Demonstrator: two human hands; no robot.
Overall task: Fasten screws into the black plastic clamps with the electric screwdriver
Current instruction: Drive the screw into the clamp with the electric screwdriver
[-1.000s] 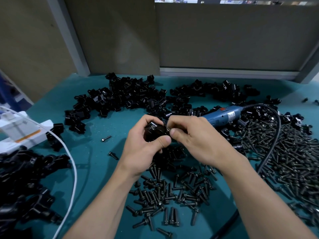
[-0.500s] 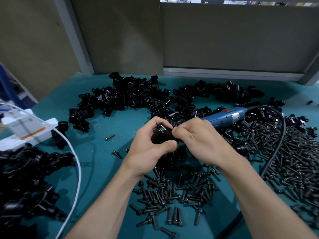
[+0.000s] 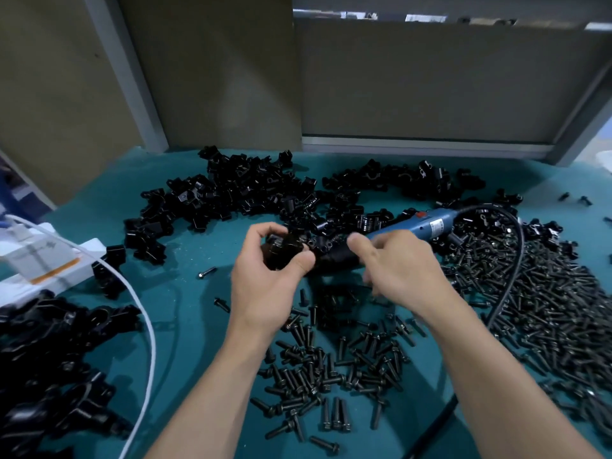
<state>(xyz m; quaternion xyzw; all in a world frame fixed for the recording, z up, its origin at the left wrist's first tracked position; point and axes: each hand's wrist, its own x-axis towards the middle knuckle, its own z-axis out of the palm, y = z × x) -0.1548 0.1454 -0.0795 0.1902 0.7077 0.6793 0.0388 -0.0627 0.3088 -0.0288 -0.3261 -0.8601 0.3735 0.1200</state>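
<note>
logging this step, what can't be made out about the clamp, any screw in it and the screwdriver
Head view only:
- Clamp: whether a screw is in it, covered by fingers of the left hand.
- Screwdriver bit: hidden behind the clamp and left thumb.
- Right hand: fingers motion-blurred, hold unclear.
- Label on the screwdriver: too small to read.

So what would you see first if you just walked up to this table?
Probably the two hands in the middle: the left hand grips a black clamp while the right hand sits over the nose of the blue electric screwdriver, too blurred to tell if it grips it. Next, the huge heap of dark screws spread over the right side of the teal table, and the pile of black clamps along the back.
</note>
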